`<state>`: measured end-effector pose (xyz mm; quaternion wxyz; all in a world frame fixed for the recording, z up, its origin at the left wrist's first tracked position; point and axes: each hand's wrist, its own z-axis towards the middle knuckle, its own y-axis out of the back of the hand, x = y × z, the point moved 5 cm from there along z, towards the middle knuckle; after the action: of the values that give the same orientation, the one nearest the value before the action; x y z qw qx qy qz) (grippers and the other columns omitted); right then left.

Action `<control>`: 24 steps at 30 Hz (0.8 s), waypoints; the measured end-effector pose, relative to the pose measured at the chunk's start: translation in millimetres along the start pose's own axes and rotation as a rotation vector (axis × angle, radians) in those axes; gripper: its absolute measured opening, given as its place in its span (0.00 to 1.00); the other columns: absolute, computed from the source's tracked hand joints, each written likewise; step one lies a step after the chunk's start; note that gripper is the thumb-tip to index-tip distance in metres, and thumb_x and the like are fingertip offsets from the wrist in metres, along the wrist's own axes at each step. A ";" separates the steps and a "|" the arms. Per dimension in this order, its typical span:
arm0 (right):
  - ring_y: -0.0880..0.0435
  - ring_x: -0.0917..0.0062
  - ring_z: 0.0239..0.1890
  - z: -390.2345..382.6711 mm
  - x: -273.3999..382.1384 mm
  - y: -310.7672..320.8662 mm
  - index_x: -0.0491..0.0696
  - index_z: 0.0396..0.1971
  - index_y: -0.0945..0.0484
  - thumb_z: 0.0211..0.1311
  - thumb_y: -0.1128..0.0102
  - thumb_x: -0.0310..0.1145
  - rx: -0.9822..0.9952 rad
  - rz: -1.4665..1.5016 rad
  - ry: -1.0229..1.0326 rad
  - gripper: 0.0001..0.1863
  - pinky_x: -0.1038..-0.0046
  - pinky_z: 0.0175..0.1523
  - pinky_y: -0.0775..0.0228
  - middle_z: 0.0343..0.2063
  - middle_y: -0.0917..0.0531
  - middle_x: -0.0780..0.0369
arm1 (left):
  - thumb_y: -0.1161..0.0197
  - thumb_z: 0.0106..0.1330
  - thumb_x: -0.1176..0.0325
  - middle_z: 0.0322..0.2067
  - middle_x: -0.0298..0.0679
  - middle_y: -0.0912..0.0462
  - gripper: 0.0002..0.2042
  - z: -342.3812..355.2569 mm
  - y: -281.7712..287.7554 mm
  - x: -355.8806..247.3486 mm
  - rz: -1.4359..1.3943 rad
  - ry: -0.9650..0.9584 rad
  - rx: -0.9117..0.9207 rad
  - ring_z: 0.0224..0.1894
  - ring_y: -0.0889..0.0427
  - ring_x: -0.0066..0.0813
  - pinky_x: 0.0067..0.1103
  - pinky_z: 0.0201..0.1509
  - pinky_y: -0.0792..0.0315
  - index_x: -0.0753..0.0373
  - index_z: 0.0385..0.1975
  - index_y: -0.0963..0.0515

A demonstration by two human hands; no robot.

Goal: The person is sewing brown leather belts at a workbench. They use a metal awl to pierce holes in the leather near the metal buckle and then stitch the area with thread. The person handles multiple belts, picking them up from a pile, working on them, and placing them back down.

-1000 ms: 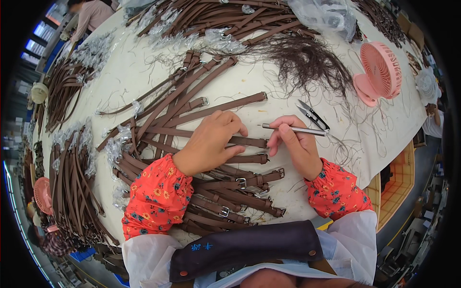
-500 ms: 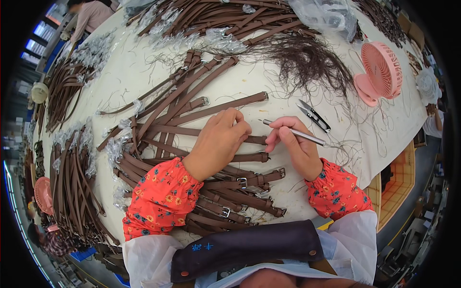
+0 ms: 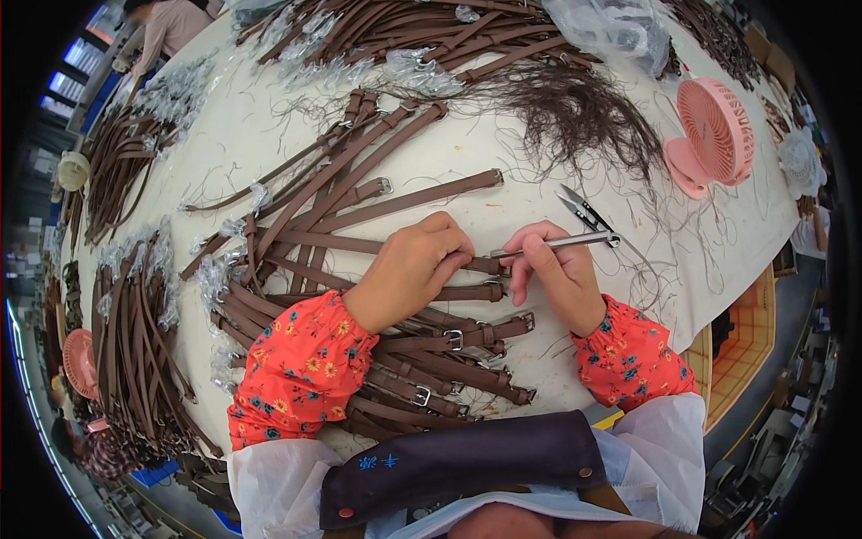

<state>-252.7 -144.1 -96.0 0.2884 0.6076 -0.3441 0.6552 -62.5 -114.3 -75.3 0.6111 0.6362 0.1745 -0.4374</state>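
Brown belts with silver buckles lie fanned across the table in front of me. My left hand (image 3: 409,269) lies over one brown belt (image 3: 341,242), thumb and fingers pinched near its buckle end; the exact grip is partly hidden. Between thumb and fingers my right hand (image 3: 558,274) holds a slim silver pen-shaped tool (image 3: 575,240). Its tip meets the belt's end, just right of my left fingertips. Black-handled thread snips (image 3: 585,214) lie beyond my right hand, partly behind the tool's rear end.
A pink desk fan (image 3: 714,130) stands at the far right. Dark loose threads (image 3: 584,117) lie in a tangle at the back. More belts, some plastic-wrapped, are piled at the far side (image 3: 422,36) and left (image 3: 139,350). A person (image 3: 171,36) is at the far left.
The silver tool has swung flatter, its tip dropping from above the belt onto the belt's end. My left fingers have moved slightly down and right.
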 end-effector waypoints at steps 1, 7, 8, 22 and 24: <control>0.22 0.85 0.22 -0.4 -0.5 -1.0 0.41 0.43 0.25 0.81 0.55 0.41 0.007 0.009 -0.028 0.17 0.80 0.36 0.29 0.19 0.20 0.65 | 0.37 0.65 0.78 0.34 0.44 0.22 0.04 -0.2 -0.3 1.0 0.009 -0.012 -0.002 0.32 0.19 0.41 0.29 0.37 0.26 0.66 0.38 0.19; 0.23 0.85 0.21 -2.0 1.0 -3.5 0.41 0.42 0.24 0.80 0.54 0.38 0.054 0.005 -0.121 0.16 0.81 0.30 0.32 0.19 0.20 0.66 | 0.38 0.66 0.77 0.34 0.45 0.22 0.03 0.0 -0.5 -2.4 0.054 0.009 -0.003 0.32 0.20 0.45 0.30 0.37 0.26 0.66 0.36 0.23; 0.23 0.85 0.21 -1.8 0.2 -3.9 0.41 0.42 0.23 0.80 0.54 0.38 0.058 0.008 -0.119 0.15 0.81 0.29 0.32 0.19 0.20 0.66 | 0.38 0.66 0.76 0.34 0.45 0.22 0.03 -0.1 0.0 -2.7 0.056 0.011 0.004 0.32 0.20 0.45 0.30 0.37 0.27 0.66 0.36 0.24; 0.23 0.85 0.21 -1.5 -4.7 -5.0 0.42 0.43 0.23 0.80 0.54 0.37 0.072 0.013 -0.125 0.15 0.81 0.28 0.32 0.19 0.20 0.65 | 0.39 0.66 0.76 0.36 0.46 0.23 0.04 0.0 -0.7 -2.4 0.056 -0.002 0.044 0.33 0.21 0.45 0.31 0.38 0.27 0.66 0.37 0.26; 0.23 0.85 0.21 -1.3 -4.9 -5.1 0.42 0.43 0.23 0.80 0.55 0.37 0.071 0.020 -0.128 0.15 0.81 0.28 0.32 0.19 0.20 0.65 | 0.39 0.66 0.77 0.36 0.46 0.23 0.04 0.2 -0.1 -3.2 0.059 -0.003 0.047 0.33 0.20 0.45 0.31 0.38 0.27 0.66 0.37 0.26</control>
<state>-248.9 -139.8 -100.4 0.2377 0.6546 -0.3442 0.6296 -64.5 -113.4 -72.9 0.6087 0.6547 0.1444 -0.4243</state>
